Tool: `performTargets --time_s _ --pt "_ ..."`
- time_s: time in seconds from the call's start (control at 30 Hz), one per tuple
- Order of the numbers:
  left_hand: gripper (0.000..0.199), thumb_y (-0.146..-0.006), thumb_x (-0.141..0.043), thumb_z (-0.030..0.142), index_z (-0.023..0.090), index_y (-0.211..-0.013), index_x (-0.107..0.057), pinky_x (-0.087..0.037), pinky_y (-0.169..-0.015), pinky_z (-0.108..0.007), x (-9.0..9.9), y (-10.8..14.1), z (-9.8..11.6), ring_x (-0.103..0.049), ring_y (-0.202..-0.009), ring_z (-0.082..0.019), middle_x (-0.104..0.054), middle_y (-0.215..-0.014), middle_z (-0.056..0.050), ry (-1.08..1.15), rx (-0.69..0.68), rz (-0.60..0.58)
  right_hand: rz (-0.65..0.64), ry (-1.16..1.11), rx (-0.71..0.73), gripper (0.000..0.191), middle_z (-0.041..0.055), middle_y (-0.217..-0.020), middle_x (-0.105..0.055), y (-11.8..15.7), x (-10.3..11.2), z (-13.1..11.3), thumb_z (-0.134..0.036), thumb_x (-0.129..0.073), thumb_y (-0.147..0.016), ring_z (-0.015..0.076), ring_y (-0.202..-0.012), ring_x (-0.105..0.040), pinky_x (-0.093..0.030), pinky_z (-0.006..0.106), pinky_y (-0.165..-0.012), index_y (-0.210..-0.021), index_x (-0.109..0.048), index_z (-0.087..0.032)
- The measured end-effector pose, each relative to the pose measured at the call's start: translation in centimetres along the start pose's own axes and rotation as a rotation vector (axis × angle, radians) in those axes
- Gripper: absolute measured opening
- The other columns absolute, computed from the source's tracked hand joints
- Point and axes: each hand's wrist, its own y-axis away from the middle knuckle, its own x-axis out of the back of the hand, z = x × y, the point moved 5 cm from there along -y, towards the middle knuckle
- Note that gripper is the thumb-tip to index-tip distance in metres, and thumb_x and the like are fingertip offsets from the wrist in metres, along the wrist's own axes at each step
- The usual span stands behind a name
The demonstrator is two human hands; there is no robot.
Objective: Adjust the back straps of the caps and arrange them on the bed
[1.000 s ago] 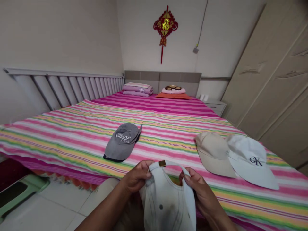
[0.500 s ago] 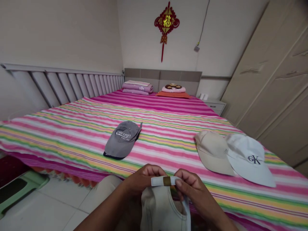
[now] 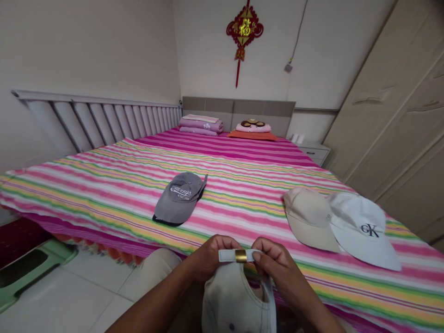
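Head view showed the left hand and right hand low at six o'clock, both grips closed with fingers curled in, holding the pale cap by its back strap, the brass buckle between them. From that cap, a gray cap lay at eleven o'clock on the striped bed, while a beige cap and a white cap lay touching toward two o'clock.
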Motion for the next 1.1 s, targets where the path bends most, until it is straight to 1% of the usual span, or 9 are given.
performTargets --time_s 0.2,0.3,0.4,0.47,0.57,0.7,0.8,0.9,1.1 --pt "0.029 -0.047 -0.076 0.032 0.011 -0.058 -0.059 -0.027 -0.041 -0.018 0.0 0.1 -0.5 -0.039 -0.041 -0.005 -0.051 -0.048 0.003 -0.004 -0.032 -0.011 -0.034 -0.001 -0.023 0.028 -0.0068 -0.046 -0.035 0.0 -0.7 0.1 -0.039 -0.059 -0.069 0.0065 -0.043 -0.025 -0.018 0.021 -0.041 -0.059 -0.046 -0.017" --pt "0.030 -0.047 -0.076 0.032 0.012 -0.058 -0.057 -0.028 -0.043 -0.018 0.2 0.1 -0.7 -0.040 -0.042 -0.005 -0.051 -0.048 0.003 0.048 -0.043 0.025 -0.033 -0.001 -0.021 0.030 -0.0072 -0.046 -0.033 -0.1 -0.8 0.1 -0.042 -0.058 -0.069 0.0063 -0.043 -0.024 -0.017 0.021 -0.042 -0.059 -0.045 -0.017" --pt "0.035 -0.041 -0.078 0.031 0.011 -0.061 -0.058 -0.029 -0.044 -0.018 0.2 0.2 -0.5 -0.042 -0.043 -0.006 -0.052 -0.049 0.002 0.127 -0.044 0.041 -0.017 0.022 -0.023 0.031 -0.0078 -0.047 -0.030 -0.3 -0.5 0.1 -0.042 -0.059 -0.067 0.0058 -0.044 -0.020 -0.015 0.021 -0.041 -0.058 -0.045 -0.017" --pt "0.035 -0.041 -0.078 0.032 0.011 -0.060 -0.058 -0.029 -0.043 -0.018 0.1 0.2 -0.3 -0.044 -0.043 -0.007 -0.053 -0.049 0.001 0.173 -0.048 0.017 0.026 0.034 -0.019 0.030 -0.0081 -0.047 -0.028 -0.5 0.0 0.2 -0.041 -0.060 -0.067 0.0056 -0.044 -0.018 -0.013 0.021 -0.041 -0.057 -0.045 -0.016" --pt "0.031 -0.046 -0.076 0.032 0.011 -0.061 -0.057 -0.031 -0.045 -0.019 0.1 0.1 -0.1 -0.046 -0.043 -0.007 -0.056 -0.052 -0.001 0.235 -0.078 -0.010 0.105 -0.004 -0.013 0.027 -0.0082 -0.045 -0.030 -0.7 1.0 0.5 -0.037 -0.059 -0.068 0.0057 -0.042 -0.020 -0.013 0.021 -0.041 -0.057 -0.045 -0.017" --pt "0.031 -0.049 -0.074 0.035 0.011 -0.062 -0.058 -0.031 -0.046 -0.020 0.6 -0.2 -0.1 -0.048 -0.046 -0.009 -0.057 -0.054 -0.002 0.216 -0.136 -0.015 0.209 -0.185 0.007 0.026 -0.0088 -0.042 -0.031 -1.0 2.3 1.1 -0.034 -0.059 -0.069 0.0060 -0.040 -0.022 -0.017 0.021 -0.041 -0.058 -0.043 -0.018" --pt "0.035 -0.052 -0.072 0.041 0.011 -0.062 -0.057 -0.028 -0.045 -0.020 1.0 -0.4 -0.1 -0.045 -0.045 -0.008 -0.054 -0.053 -0.002 0.174 -0.163 0.009 0.257 -0.284 0.046 0.026 -0.0088 -0.043 -0.033 -1.1 2.9 1.3 -0.035 -0.057 -0.072 0.0060 -0.038 -0.022 -0.021 0.021 -0.042 -0.059 -0.042 -0.019" --pt "0.035 -0.058 -0.068 0.044 0.011 -0.061 -0.056 -0.024 -0.043 -0.019 1.1 -0.7 -0.2 -0.039 -0.041 -0.005 -0.052 -0.050 0.000 0.121 -0.145 0.066 0.225 -0.267 0.032 0.030 -0.0078 -0.044 -0.036 -1.1 2.6 1.1 -0.040 -0.057 -0.074 0.0063 -0.039 -0.026 -0.023 0.021 -0.043 -0.059 -0.040 -0.019" --pt "0.034 -0.056 -0.070 0.039 0.011 -0.058 -0.052 -0.025 -0.043 -0.018 0.2 -1.5 -0.5 -0.035 -0.039 -0.004 -0.046 -0.046 0.004 0.020 -0.075 0.124 0.026 -0.179 -0.044 0.037 -0.0084 -0.046 -0.040 -1.4 0.2 1.0 -0.043 -0.068 -0.062 0.0045 -0.040 -0.029 -0.020 0.019 -0.040 -0.068 -0.043 -0.017"
